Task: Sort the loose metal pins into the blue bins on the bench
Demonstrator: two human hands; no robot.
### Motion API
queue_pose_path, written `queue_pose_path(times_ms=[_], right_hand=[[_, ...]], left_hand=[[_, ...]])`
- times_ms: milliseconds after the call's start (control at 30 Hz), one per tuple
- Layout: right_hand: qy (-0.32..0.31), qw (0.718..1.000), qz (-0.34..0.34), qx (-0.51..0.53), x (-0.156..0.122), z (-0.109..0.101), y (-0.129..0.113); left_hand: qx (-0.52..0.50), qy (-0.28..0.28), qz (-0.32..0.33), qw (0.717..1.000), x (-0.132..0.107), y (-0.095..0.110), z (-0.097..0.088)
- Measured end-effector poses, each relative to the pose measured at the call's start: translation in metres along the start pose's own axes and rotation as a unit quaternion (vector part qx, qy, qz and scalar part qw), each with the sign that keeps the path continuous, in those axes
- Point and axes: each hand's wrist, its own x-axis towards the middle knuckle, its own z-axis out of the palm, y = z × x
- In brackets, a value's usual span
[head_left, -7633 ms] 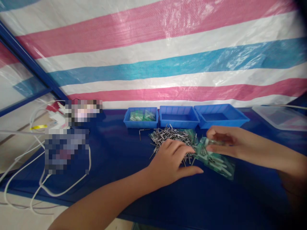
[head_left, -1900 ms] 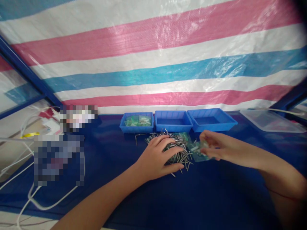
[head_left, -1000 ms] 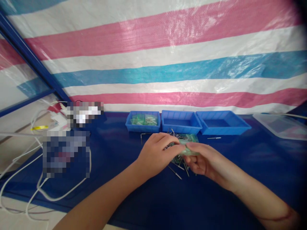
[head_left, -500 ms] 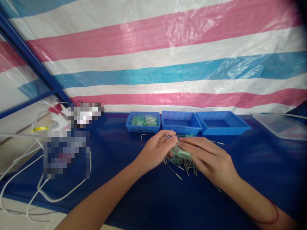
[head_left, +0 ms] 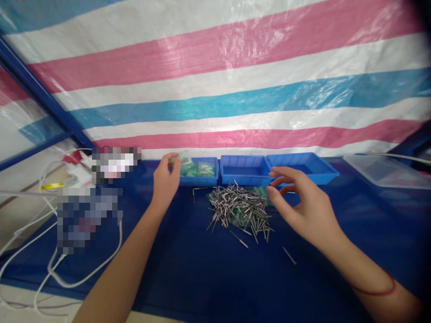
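Note:
My left hand (head_left: 167,176) pinches a small clear-green plastic bag (head_left: 185,159) over the left end of the left blue bin (head_left: 202,181). Another such packet (head_left: 206,169), with pale metal pieces inside, lies in that bin. On the table, a heap of thin metal pins that look like blind rivets (head_left: 237,204) rests on and around green plastic bags. My right hand (head_left: 298,199) hovers just right of the heap, fingers curved and apart, holding nothing. Partly behind its fingers, a piece of green bag (head_left: 264,194) shows at the heap's edge.
A middle blue bin (head_left: 245,179) and a right blue bin (head_left: 314,179) stand along the back. Loose pins (head_left: 289,255) lie in front of the heap. At far right rests a clear plastic lid (head_left: 384,172); white cables (head_left: 72,281) loop at left.
My hands have parted. The left has carried the green bag left and back to the left bin; the right has let go and moved slightly away, exposing the heap.

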Motion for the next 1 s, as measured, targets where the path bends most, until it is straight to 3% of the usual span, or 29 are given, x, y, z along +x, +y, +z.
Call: queue_pose_path(times_ms=[100, 300, 433, 533, 600, 733, 800, 900, 1000], right_hand=[[0.004, 1.000, 0.012, 0.002, 0.004, -0.004, 0.004], [-0.019, 0.997, 0.078, -0.020, 0.013, -0.011, 0.017], [-0.123, 0.983, 0.093, -0.099, 0.016, -0.016, 0.028], [-0.229, 0.959, 0.077, -0.149, 0.015, -0.015, 0.034], [-0.265, 0.944, 0.075, -0.183, 0.013, -0.010, 0.037], [-0.242, 0.934, 0.111, -0.240, 0.007, 0.007, 0.044], [-0.233, 0.932, 0.126, -0.246, 0.006, 0.013, 0.047], [-0.228, 0.934, 0.146, -0.234, 0.006, 0.020, 0.051], [-0.204, 0.940, 0.184, -0.204, 0.009, 0.023, 0.052]], left_hand=[[0.042, -0.002, -0.001, 0.999, 0.012, -0.009, -0.001], [0.195, -0.108, 0.030, 0.974, 0.028, 0.003, 0.014], [0.330, -0.151, 0.047, 0.930, 0.031, 0.008, 0.019], [0.357, -0.147, 0.069, 0.920, 0.028, 0.005, 0.019], [0.351, -0.134, 0.085, 0.923, 0.024, 0.004, 0.018], [0.270, -0.088, 0.169, 0.944, 0.000, 0.022, 0.021], [0.199, -0.129, 0.235, 0.943, -0.022, 0.038, 0.027], [0.099, -0.236, 0.347, 0.902, -0.058, 0.057, 0.037], [0.055, -0.297, 0.387, 0.871, -0.082, 0.064, 0.046]])
